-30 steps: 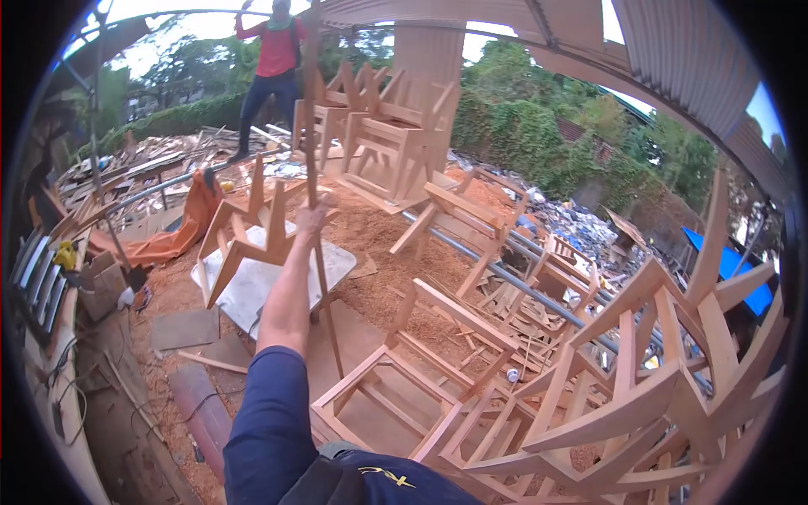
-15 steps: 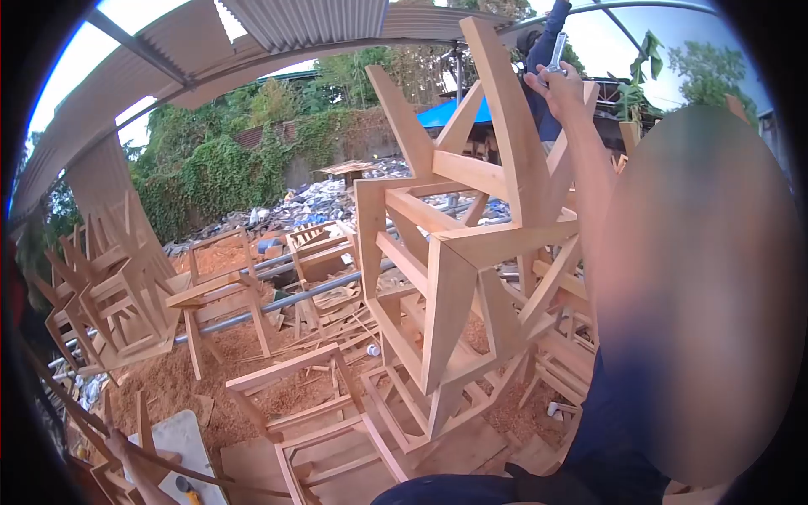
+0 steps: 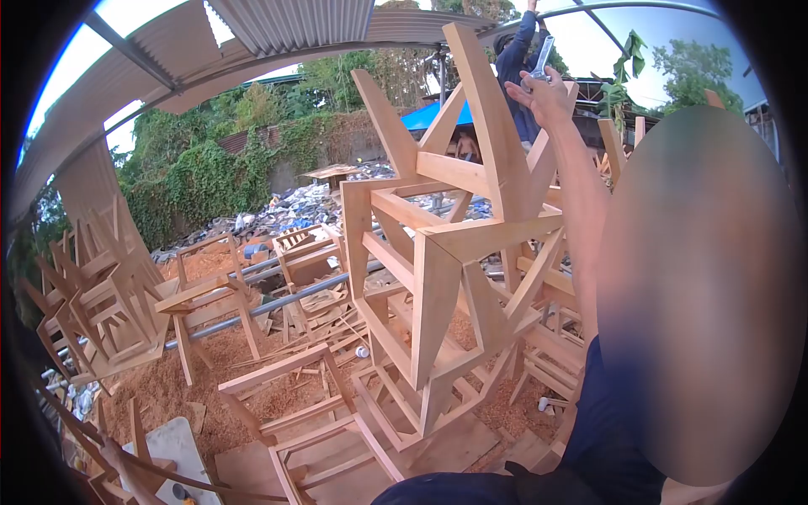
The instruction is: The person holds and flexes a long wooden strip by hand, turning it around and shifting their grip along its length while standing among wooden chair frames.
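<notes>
Raised at the upper right, my right hand (image 3: pixel 545 99) holds a shiny metal wrench (image 3: pixel 544 57), its upper end pointing up. The fingers on its left side are partly stretched out. A stack of bare wooden chair frames (image 3: pixel 438 278) stands just left of this forearm, the upper one upside down with its legs up. At the lower left edge, small and dim, my left hand (image 3: pixel 114 459) appears closed around a thin curved strip of wood (image 3: pixel 198 486). Close to it are a pale board (image 3: pixel 177 446) and a tool with a yellow and black end (image 3: pixel 183 495).
More chair frames stand at left (image 3: pixel 109 290) and on the sawdust ground. A low wooden frame (image 3: pixel 311 429) lies in front. Metal pipes (image 3: pixel 311 290) cross behind. A co-worker in dark clothing (image 3: pixel 515 71) has raised arms at the back. A large blurred patch covers the right.
The whole view has swung slightly, so the chairs appear further left. My right hand still holds the wrench, its fingers now less curled. More of the co-worker behind shows.
</notes>
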A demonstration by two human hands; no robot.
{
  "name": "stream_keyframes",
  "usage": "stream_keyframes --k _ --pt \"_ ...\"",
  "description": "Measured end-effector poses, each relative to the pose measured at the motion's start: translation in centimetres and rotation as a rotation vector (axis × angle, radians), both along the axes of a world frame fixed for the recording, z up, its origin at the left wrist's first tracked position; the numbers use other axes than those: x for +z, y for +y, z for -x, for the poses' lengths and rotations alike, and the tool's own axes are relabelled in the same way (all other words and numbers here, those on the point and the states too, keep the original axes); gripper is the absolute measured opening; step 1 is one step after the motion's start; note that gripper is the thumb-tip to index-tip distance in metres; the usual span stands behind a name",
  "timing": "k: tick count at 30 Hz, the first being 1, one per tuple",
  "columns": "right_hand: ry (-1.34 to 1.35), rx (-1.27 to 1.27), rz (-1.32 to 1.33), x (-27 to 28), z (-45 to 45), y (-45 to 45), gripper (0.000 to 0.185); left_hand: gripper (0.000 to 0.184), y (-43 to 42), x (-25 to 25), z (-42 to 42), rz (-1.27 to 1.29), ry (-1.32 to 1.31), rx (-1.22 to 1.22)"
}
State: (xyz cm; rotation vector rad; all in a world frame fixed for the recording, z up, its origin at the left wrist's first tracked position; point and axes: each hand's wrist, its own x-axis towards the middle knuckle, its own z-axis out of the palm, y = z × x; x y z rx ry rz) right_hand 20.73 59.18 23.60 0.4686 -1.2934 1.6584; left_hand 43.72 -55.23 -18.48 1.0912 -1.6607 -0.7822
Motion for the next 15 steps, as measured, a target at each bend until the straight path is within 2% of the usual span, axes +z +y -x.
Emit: stream_keyframes --k 1,2,3,4,5,7,8,9,11,13,14,15 --pt "0.003 0.014 0.001 -0.1 -0.4 -0.4 0.081 0.072 0.3 0.2 -0.1 -0.026 0.054 -0.071" --pt "-0.074 -0.362 -0.313 0.7 0.0 3.0 0.066 0.061 -1.3 -1.1 1.0 -0.010 0.004 -0.009" --pt "-0.184 -0.900 -0.690 1.4 -0.1 4.5 0.055 0.051 -3.3 -2.8 1.7 0.003 -0.045 0.053" --pt "-0.287 -1.201 -0.869 2.0 0.9 3.9 0.048 0.041 -4.2 -3.9 1.9 0.013 -0.094 0.115" --pt "-0.467 -1.396 -1.000 1.9 1.4 2.9 0.049 0.043 0.2 -2.0 0.9 0.017 -0.028 0.111" --pt "-0.246 -1.439 -1.008 2.9 2.5 3.3 0.056 0.051 14.2 5.2 -1.0 0.029 0.105 0.101" --pt "-0.205 -1.445 -0.973 3.1 1.7 2.0 0.059 0.047 7.9 1.3 1.6 0.037 0.304 0.017" --pt "-0.207 -1.435 -0.938 3.1 1.1 1.5 0.063 0.042 10.2 2.6 1.7 0.013 0.372 -0.027" --pt "-0.195 -1.427 -0.919 3.8 0.6 2.0 0.071 0.038 10.5 2.7 2.4 0.008 0.382 -0.068" --pt "0.037 -1.523 -1.066 4.2 3.3 4.8 0.072 0.036 10.4 2.7 3.0 0.021 0.335 -0.060" --pt "0.079 -1.628 -1.088 4.6 5.6 6.8 0.065 0.036 10.5 2.8 3.1 0.025 0.309 -0.059" --pt "0.045 -1.498 -1.040 4.7 6.5 7.4 0.063 0.035 10.8 3.0 3.4 0.031 0.327 -0.068"
